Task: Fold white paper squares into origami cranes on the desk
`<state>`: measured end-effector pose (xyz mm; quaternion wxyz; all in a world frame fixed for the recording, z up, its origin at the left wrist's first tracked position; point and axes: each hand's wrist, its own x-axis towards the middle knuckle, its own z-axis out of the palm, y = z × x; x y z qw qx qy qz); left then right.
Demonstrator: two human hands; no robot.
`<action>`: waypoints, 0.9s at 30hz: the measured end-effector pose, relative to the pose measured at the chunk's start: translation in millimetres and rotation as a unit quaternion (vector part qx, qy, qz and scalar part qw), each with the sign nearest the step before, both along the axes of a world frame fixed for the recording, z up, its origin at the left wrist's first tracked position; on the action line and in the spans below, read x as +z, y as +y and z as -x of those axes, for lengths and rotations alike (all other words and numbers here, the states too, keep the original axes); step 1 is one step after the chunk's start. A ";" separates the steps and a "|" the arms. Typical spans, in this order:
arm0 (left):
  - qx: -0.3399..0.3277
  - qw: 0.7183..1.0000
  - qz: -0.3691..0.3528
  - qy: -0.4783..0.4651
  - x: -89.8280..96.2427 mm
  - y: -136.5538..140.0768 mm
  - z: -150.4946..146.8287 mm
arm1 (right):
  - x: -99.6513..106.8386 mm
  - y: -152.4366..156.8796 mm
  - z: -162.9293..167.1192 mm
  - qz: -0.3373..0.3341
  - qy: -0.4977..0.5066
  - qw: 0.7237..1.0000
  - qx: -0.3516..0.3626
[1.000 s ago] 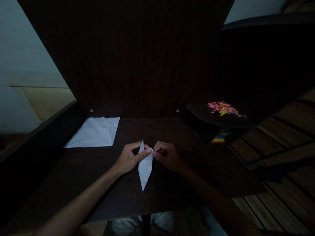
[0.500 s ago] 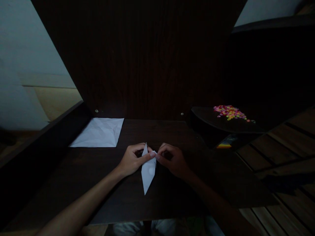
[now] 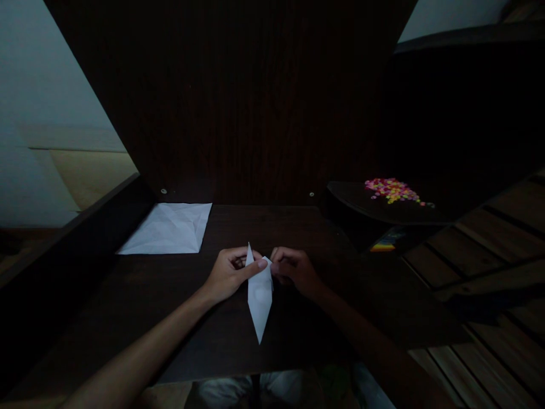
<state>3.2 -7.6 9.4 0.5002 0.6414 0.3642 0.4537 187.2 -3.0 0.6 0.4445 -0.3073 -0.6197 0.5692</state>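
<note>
A white folded paper (image 3: 260, 300) with pointed ends hangs over the dark desk, one long tip toward me and a thinner tip pointing away. My left hand (image 3: 231, 274) grips it near the top, the thumb lying across its face and the other fingers behind. At its upper right edge, my right hand (image 3: 294, 271) has thumb and fingers pinched together at a small fold. Shadow and the fingers hide how much paper the right hand has between them.
A creased white paper sheet (image 3: 170, 228) lies at the back left of the desk (image 3: 196, 341). Small colourful pieces (image 3: 394, 190) are heaped on a curved shelf (image 3: 357, 200) at the right. A raised board (image 3: 106, 205) edges the left side, and a tall panel (image 3: 238, 113) stands behind.
The folded paper has turned slightly, its near tip swinging right, and its face shows wider. Both hands keep their places around it. The whole view has shifted a little.
</note>
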 end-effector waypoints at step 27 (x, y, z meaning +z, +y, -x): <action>0.091 0.682 -0.680 0.253 3.7 5.1 23.4 | 3.0 -1.3 -3.3 -0.152 -0.087 0.980 -0.093</action>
